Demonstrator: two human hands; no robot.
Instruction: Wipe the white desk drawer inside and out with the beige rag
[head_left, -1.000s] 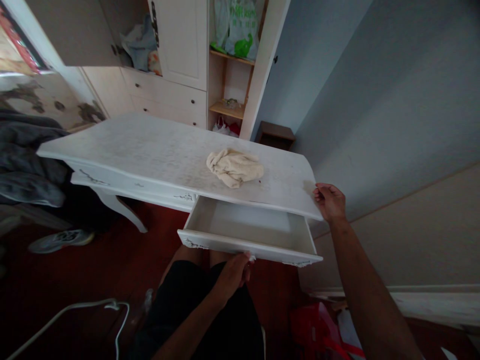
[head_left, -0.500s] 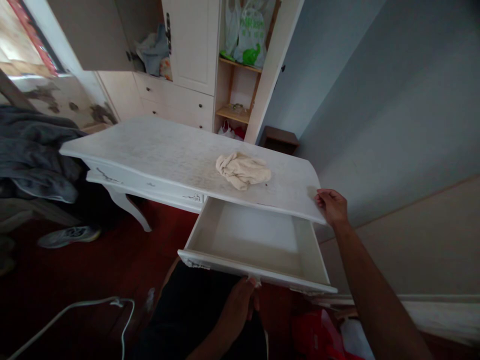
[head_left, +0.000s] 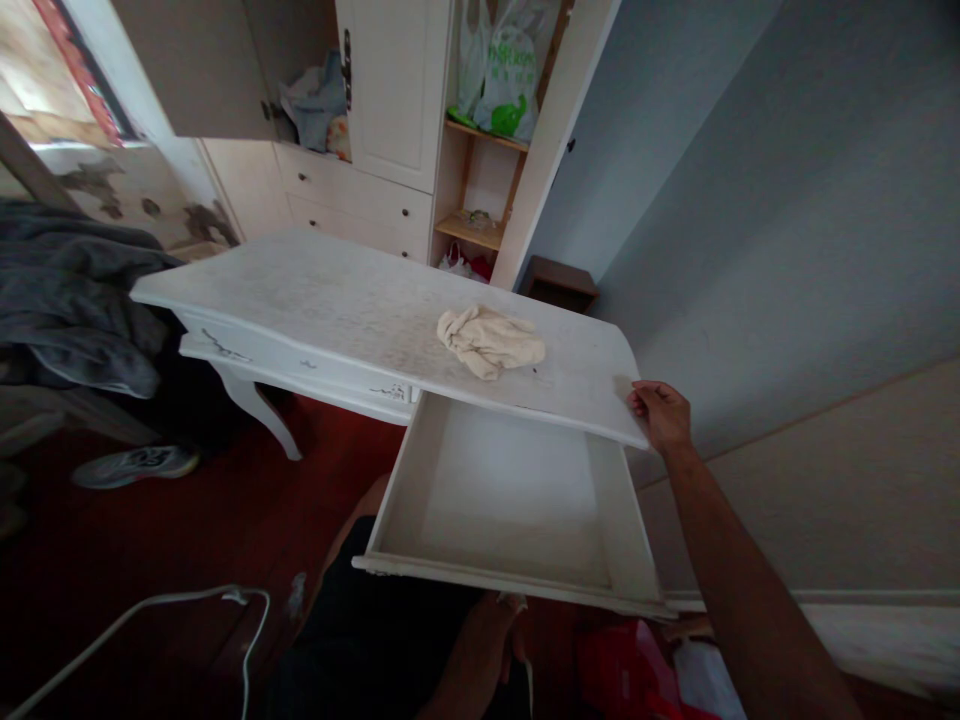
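A white desk (head_left: pixel 322 290) with a dusty, smudged top has its right drawer (head_left: pixel 502 500) pulled far out, and the drawer is bare inside. Below the drawer front, my left hand (head_left: pixel 491 645) is closed on a small pale drawer knob (head_left: pixel 514 602); its fingers are partly hidden by the front. My right hand (head_left: pixel 661 412) rests at the desktop's right edge, its fingers curled together over it. A crumpled cream cloth (head_left: pixel 491 342) lies on the desktop behind the drawer, apart from both hands.
A white wardrobe (head_left: pixel 394 90) with plastic bags (head_left: pixel 510 80) on its shelves stands behind. Dark clothing (head_left: pixel 75 290) is heaped at left, above a shoe (head_left: pixel 135 466). A white cable (head_left: pixel 165 598) and a red bag (head_left: pixel 622 670) lie on the floor. A wall rises at right.
The drawer has slid further out toward me, with my left hand moving back along with its knob. My right hand has stayed at the desk edge.
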